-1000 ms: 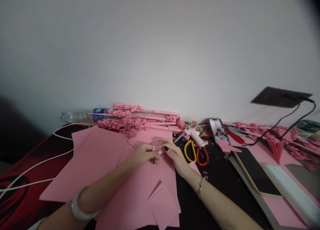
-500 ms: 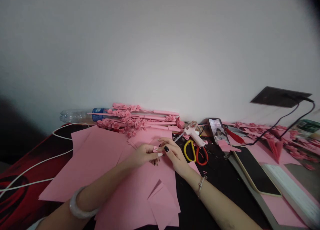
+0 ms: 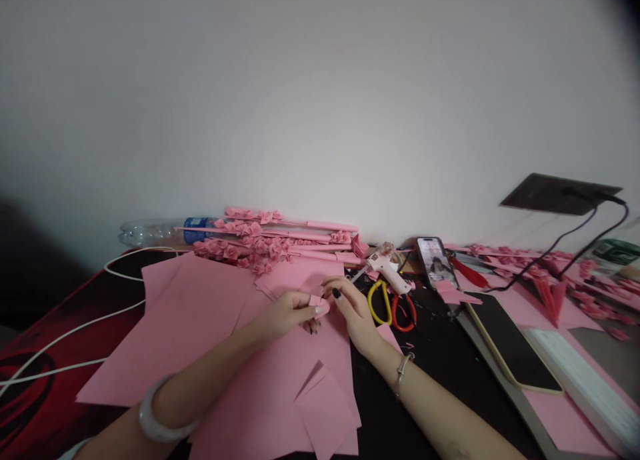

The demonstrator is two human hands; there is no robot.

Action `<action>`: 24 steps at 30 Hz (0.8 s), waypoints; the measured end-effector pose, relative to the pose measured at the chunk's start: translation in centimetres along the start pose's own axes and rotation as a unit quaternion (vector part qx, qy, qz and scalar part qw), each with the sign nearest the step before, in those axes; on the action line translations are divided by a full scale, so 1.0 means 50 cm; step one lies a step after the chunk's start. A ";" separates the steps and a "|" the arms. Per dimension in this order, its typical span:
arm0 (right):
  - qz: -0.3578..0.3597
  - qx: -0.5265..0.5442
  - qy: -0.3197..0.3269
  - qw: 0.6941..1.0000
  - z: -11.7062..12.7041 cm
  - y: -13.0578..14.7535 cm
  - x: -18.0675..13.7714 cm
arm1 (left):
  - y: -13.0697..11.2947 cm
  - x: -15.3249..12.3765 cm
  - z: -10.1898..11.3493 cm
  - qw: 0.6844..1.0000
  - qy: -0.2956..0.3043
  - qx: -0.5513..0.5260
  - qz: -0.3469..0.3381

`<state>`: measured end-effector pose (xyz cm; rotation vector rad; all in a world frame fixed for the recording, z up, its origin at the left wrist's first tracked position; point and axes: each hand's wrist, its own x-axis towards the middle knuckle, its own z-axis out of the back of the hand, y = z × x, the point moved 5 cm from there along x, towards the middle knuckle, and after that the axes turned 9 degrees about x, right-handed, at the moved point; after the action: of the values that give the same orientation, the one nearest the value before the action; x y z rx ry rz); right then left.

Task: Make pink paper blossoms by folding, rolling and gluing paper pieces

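Observation:
A small folded piece of pink paper (image 3: 320, 305) is pinched between the thumb and fingers of my left hand (image 3: 287, 313), above the pink sheets. My right hand (image 3: 353, 313) is close beside it, fingers bent and thumb lifted off the paper. Whether its fingertips touch the paper's far edge, I cannot tell. Under both hands lie large pink paper sheets (image 3: 260, 380). Small pink paper squares (image 3: 327, 413) are on top of them, towards me.
Pink paper flowers on stems (image 3: 260, 240) lie along the wall beside a plastic bottle (image 3: 155, 232). To the right are a glue gun (image 3: 390, 270), yellow-and-red-handled scissors-like tool (image 3: 381, 303), an upright phone (image 3: 434, 263) and a dark-screened phone (image 3: 515, 343). White cables (image 3: 65, 368) cross the left side.
My right hand has drawn back slightly, its thumb rising from the folded paper. More of the paper now shows in my left hand.

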<state>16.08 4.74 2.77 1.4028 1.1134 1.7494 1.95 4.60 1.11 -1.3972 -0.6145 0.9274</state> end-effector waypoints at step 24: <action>-0.032 -0.178 0.135 0.974 -0.024 -0.029 -0.002 | 0.028 0.008 0.004 0.997 -0.052 0.059 -0.002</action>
<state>14.91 5.02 1.33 0.9248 0.9061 2.0159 1.72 4.94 -0.32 -1.2476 -0.6297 1.0209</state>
